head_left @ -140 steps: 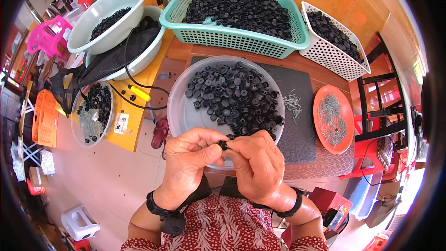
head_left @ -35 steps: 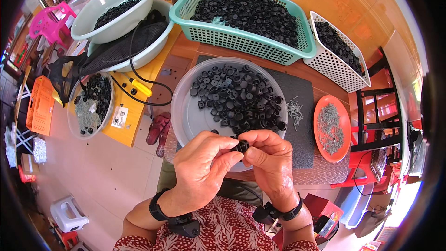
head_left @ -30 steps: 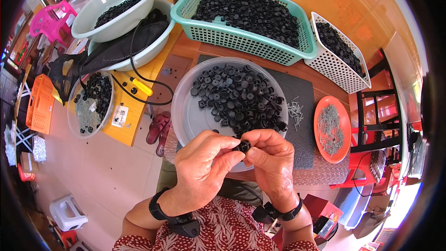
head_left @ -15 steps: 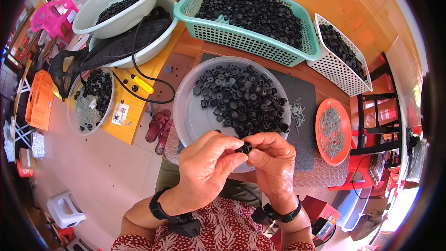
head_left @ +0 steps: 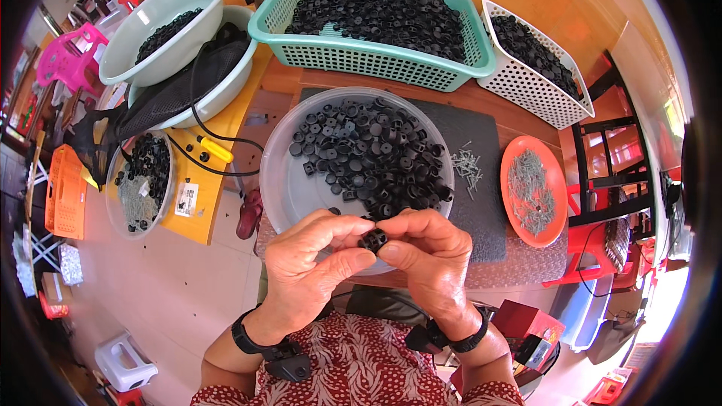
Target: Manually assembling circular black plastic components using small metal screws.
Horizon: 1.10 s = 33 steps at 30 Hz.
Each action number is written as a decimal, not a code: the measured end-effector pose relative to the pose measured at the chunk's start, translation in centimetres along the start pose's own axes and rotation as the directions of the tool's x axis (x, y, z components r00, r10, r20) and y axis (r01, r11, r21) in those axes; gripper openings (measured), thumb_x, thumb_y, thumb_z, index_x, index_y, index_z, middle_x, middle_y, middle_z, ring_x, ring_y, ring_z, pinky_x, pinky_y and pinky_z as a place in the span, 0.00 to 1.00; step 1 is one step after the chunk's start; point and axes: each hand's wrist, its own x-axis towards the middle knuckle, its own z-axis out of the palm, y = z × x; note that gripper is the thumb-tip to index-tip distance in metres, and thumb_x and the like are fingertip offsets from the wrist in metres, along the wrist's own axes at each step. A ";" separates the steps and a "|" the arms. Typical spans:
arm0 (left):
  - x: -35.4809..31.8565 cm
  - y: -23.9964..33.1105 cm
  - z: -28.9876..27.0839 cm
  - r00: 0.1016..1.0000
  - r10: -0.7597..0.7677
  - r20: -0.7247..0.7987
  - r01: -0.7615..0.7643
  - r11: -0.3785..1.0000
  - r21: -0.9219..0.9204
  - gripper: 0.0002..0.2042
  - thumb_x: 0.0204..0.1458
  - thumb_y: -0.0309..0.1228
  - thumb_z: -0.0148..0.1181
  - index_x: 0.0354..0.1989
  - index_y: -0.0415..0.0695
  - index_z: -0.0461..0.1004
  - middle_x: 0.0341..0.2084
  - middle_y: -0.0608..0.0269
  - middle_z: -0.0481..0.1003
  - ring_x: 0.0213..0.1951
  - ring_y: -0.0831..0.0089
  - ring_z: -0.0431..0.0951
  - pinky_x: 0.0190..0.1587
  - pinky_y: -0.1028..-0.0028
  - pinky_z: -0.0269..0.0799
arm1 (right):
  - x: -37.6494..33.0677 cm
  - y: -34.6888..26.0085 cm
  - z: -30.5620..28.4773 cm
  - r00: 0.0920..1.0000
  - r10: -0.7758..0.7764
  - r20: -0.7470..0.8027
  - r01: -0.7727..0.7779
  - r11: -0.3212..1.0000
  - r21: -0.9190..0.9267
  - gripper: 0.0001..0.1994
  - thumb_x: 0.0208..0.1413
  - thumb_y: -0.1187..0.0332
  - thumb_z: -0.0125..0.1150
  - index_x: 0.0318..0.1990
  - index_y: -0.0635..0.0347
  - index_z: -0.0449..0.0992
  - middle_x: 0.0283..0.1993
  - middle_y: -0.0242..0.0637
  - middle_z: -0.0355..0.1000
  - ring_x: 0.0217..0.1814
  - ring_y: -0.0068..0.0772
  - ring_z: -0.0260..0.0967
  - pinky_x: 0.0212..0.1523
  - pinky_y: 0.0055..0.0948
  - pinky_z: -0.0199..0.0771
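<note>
Between my two hands, over the near rim of a round translucent basin [head_left: 272, 173], is a small black plastic part [head_left: 373, 240] with openings in its side. My left hand [head_left: 312, 259] pinches it between thumb and forefinger. From the other side my right hand [head_left: 432, 259] grips it the same way, thumb and forefinger closed on it. Inside the basin lies a heap of loose black plastic parts [head_left: 368, 143], some like round caps. Another small black piece [head_left: 335, 211] shows just above my left knuckles; whether I hold it too I cannot tell.
Loose screws [head_left: 468, 171] lie on the dark mat [head_left: 481, 218], beside an orange plate [head_left: 558, 214] of screws. Behind stand a green basket [head_left: 376, 68] and a white basket [head_left: 526, 105] of black parts. At left are stacked pale basins [head_left: 162, 56] and a yellow-handled tool [head_left: 216, 149].
The black part now shows more of its openings between my fingertips, and both hands have shifted slightly left in the picture. The whole view has shifted too.
</note>
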 end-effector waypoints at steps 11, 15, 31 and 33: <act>-0.2 0.0 0.4 1.000 -0.012 -0.026 0.010 0.997 -0.070 0.13 0.41 0.20 0.65 0.37 0.36 0.74 0.28 0.64 0.72 0.32 0.78 0.74 0.36 0.80 0.72 | 0.1 0.3 -0.2 0.973 -0.216 0.076 0.224 0.966 -0.125 0.12 0.45 0.86 0.58 0.38 0.64 0.75 0.38 0.36 0.71 0.37 0.21 0.66 0.39 0.19 0.67; -0.3 0.1 0.7 0.999 -0.035 -0.040 0.030 0.993 -0.111 0.13 0.40 0.20 0.65 0.37 0.36 0.74 0.28 0.64 0.72 0.32 0.79 0.74 0.36 0.80 0.72 | -0.3 0.2 -0.2 0.989 -0.138 0.045 0.141 0.987 -0.076 0.12 0.44 0.86 0.58 0.38 0.64 0.75 0.38 0.36 0.70 0.37 0.21 0.66 0.38 0.19 0.67; -0.2 0.3 0.0 0.994 -0.091 0.058 0.098 0.987 -0.127 0.16 0.41 0.19 0.65 0.41 0.34 0.74 0.30 0.62 0.74 0.33 0.79 0.74 0.37 0.80 0.71 | -0.3 0.2 0.1 0.988 -0.153 0.018 0.154 0.986 -0.057 0.11 0.42 0.86 0.59 0.34 0.64 0.76 0.35 0.35 0.70 0.35 0.21 0.66 0.36 0.18 0.67; -0.2 0.2 -0.1 0.995 -0.079 0.053 0.086 0.986 -0.143 0.16 0.41 0.19 0.65 0.41 0.34 0.74 0.31 0.62 0.74 0.33 0.79 0.74 0.37 0.80 0.71 | -0.3 0.1 0.2 0.988 -0.155 0.008 0.156 0.986 -0.059 0.11 0.41 0.87 0.60 0.34 0.64 0.76 0.34 0.35 0.70 0.35 0.21 0.66 0.36 0.19 0.67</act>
